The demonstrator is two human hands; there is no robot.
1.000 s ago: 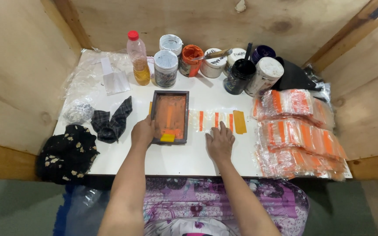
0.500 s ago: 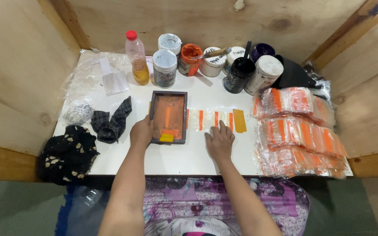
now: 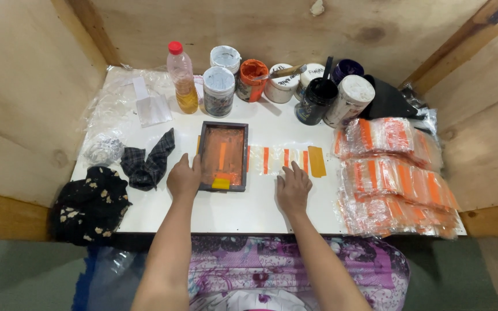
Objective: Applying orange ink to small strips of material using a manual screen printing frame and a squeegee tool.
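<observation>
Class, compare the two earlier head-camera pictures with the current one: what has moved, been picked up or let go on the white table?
Nothing visibly changed. The left hand still rests on the left edge of the dark-framed printing screen, and the right hand still presses flat on the clear bags with orange stripes. The jars and stacked bags also stayed put.
</observation>
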